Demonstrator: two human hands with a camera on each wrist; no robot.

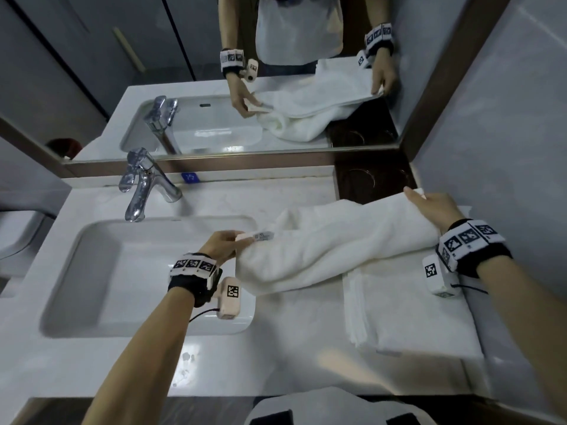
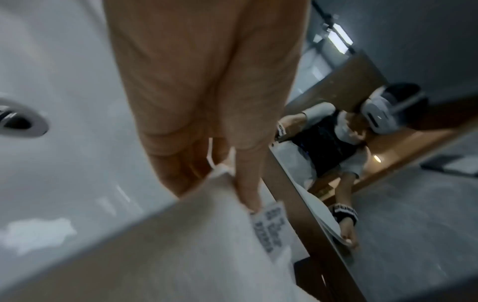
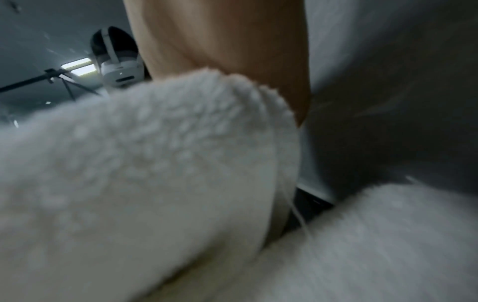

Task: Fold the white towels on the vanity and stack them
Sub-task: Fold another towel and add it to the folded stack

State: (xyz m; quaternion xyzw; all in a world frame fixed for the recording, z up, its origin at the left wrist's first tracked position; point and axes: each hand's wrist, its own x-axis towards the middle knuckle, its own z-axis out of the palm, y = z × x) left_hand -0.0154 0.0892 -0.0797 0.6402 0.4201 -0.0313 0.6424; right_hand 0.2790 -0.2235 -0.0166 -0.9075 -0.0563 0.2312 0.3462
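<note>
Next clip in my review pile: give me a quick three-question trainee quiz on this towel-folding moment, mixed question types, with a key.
1. True or false: the left hand pinches the end of the towel that carries a label.
2. Multiple choice: the folded stack lies (A) in the sink basin, (B) on the counter to the right of the sink, partly under the held towel, (C) on top of the faucet.
3. Fill in: the right hand holds the towel's far end near the dark ____ by the wall.

Key: 1 true; 2 B; 3 tray.
</note>
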